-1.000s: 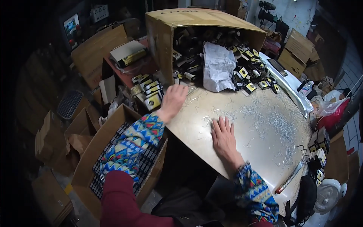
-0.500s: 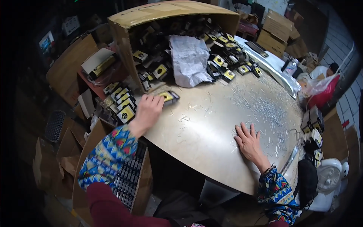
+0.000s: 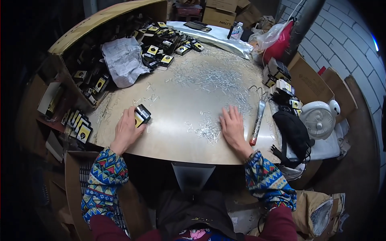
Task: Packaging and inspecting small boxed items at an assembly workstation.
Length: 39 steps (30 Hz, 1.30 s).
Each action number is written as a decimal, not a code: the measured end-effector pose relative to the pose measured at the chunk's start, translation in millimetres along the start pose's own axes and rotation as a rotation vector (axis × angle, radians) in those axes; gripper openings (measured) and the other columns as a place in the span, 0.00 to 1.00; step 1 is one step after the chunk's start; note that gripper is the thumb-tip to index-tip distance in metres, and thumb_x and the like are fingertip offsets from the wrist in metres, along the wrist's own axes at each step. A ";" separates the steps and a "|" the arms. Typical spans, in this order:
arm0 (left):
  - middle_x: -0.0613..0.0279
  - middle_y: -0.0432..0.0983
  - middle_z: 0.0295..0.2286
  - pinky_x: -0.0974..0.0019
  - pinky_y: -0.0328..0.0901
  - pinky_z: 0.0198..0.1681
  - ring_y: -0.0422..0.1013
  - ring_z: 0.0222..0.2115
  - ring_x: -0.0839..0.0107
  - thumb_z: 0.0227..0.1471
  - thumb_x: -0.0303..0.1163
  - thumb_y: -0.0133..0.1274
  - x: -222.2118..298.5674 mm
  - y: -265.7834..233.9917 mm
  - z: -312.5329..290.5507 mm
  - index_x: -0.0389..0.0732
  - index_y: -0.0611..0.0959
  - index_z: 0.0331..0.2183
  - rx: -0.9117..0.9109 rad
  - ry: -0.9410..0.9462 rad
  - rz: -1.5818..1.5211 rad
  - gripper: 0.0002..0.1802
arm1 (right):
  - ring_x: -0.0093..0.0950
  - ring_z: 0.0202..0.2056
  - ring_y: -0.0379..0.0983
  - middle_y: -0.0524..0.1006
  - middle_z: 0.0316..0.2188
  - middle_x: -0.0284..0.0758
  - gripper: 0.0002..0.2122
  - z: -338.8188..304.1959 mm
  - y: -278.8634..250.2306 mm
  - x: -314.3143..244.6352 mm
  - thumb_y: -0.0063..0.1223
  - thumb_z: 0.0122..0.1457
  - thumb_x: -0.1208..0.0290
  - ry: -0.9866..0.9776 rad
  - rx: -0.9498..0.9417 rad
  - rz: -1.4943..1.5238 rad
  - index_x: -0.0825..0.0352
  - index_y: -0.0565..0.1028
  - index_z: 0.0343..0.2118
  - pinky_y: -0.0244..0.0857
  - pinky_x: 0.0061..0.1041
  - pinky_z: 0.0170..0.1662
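Near the table's [image 3: 177, 132] left edge, the left hand [image 3: 125, 130] curls around a small black box with a yellow label [image 3: 141, 114], its grip closed loosely on the near side so the box rests on the surface. The right hand [image 3: 232, 126] lies flat, fingers spread, holding nothing, beside a scatter of small metal clips [image 3: 207, 130], likely as a brace. More black-and-yellow boxes [image 3: 161, 40] spill from a tipped cardboard carton [image 3: 104, 18] at the far left corner, around a crumpled grey sheet [image 3: 122, 60]; others stand stacked at the right edge [image 3: 281, 80]
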<state>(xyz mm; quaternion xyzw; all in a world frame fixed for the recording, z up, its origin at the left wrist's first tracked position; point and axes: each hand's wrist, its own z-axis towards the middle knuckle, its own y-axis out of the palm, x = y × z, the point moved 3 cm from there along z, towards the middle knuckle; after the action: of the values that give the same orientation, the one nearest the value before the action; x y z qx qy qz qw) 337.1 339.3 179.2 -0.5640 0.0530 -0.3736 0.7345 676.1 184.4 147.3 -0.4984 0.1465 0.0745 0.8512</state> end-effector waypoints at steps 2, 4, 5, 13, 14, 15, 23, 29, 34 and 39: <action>0.54 0.72 0.31 0.61 0.64 0.33 0.69 0.32 0.59 0.54 0.37 0.54 14.5 -6.0 -10.9 0.37 0.70 0.48 0.162 0.083 -0.042 0.23 | 0.49 0.60 0.58 0.67 0.56 0.51 0.16 -1.0 8.7 18.2 0.44 0.64 0.68 0.198 -0.031 -0.228 0.71 0.71 0.51 0.47 0.48 0.64; 0.55 0.73 0.34 0.63 0.68 0.36 0.72 0.34 0.65 0.59 0.39 0.48 11.6 -3.7 -35.0 0.38 0.67 0.54 -0.190 -0.277 -0.564 0.24 | 0.51 0.62 0.55 0.64 0.58 0.52 0.18 -6.7 11.5 15.0 0.42 0.66 0.65 0.194 -0.073 -0.148 0.70 0.69 0.53 0.45 0.48 0.64; 0.60 0.73 0.34 0.69 0.68 0.33 0.72 0.30 0.74 0.62 0.41 0.43 18.5 -5.0 -54.8 0.38 0.66 0.56 -0.310 -0.507 -1.003 0.25 | 0.51 0.62 0.53 0.62 0.59 0.53 0.19 -10.1 10.1 13.3 0.41 0.66 0.63 0.177 -0.155 0.100 0.69 0.68 0.55 0.44 0.48 0.65; 0.46 0.75 0.41 0.53 0.76 0.35 0.77 0.32 0.57 0.58 0.40 0.49 62.1 19.4 -168.7 0.32 0.70 0.49 -0.183 -0.886 -1.770 0.24 | 0.49 0.64 0.51 0.59 0.62 0.50 0.22 20.8 18.0 6.9 0.38 0.66 0.56 0.142 -0.099 -0.163 0.63 0.66 0.59 0.42 0.51 0.65; 0.45 0.75 0.42 0.51 0.76 0.36 0.77 0.34 0.56 0.59 0.41 0.48 64.8 25.4 -176.6 0.32 0.71 0.49 -0.199 -0.947 -1.836 0.24 | 0.48 0.64 0.50 0.59 0.62 0.50 0.22 19.7 25.3 0.2 0.38 0.67 0.56 0.105 -0.170 -0.080 0.63 0.65 0.59 0.41 0.50 0.65; 0.45 0.75 0.44 0.48 0.74 0.40 0.76 0.36 0.54 0.59 0.42 0.48 67.1 30.6 -183.2 0.33 0.70 0.51 -0.220 -0.986 -1.872 0.25 | 0.47 0.65 0.49 0.59 0.62 0.49 0.22 18.0 28.4 -7.5 0.38 0.67 0.56 0.070 -0.241 -0.002 0.63 0.65 0.60 0.41 0.50 0.65; 0.48 0.74 0.46 0.58 0.73 0.37 0.76 0.37 0.60 0.64 0.48 0.39 69.9 44.2 -206.0 0.37 0.69 0.54 -0.406 -0.992 -2.087 0.27 | 0.46 0.65 0.50 0.60 0.62 0.51 0.24 8.6 18.2 2.4 0.44 0.65 0.56 0.094 -0.121 0.287 0.63 0.64 0.60 0.42 0.45 0.66; 0.63 0.77 0.36 0.71 0.71 0.40 0.75 0.38 0.76 0.59 0.31 0.52 62.3 88.4 -244.6 0.34 0.73 0.49 -0.401 -1.036 -1.492 0.18 | 0.45 0.65 0.49 0.58 0.63 0.49 0.21 9.7 38.1 -76.0 0.42 0.65 0.56 -0.093 -0.277 0.045 0.54 0.67 0.59 0.41 0.44 0.66; 0.67 0.74 0.38 0.74 0.64 0.42 0.68 0.39 0.81 0.59 0.33 0.50 99.1 113.5 -257.1 0.34 0.71 0.54 -0.727 -0.932 -1.274 0.23 | 0.45 0.63 0.54 0.61 0.61 0.46 0.18 -33.9 39.2 -116.4 0.42 0.65 0.61 -0.091 -0.213 0.027 0.58 0.69 0.56 0.46 0.44 0.65; 0.68 0.71 0.29 0.75 0.60 0.35 0.65 0.31 0.80 0.53 0.30 0.47 105.9 141.1 -281.9 0.35 0.77 0.43 -0.739 -0.833 -1.283 0.16 | 0.49 0.63 0.52 0.60 0.60 0.52 0.20 -75.7 15.8 -147.3 0.43 0.65 0.63 -0.075 -0.253 0.027 0.69 0.66 0.56 0.46 0.46 0.64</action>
<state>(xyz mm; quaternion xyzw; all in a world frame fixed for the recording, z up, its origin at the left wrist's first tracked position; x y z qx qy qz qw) 341.1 64.4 -7.9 -0.7802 -0.4332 -0.4381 0.1085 519.2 129.1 147.0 -0.5965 0.1106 0.1226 0.7855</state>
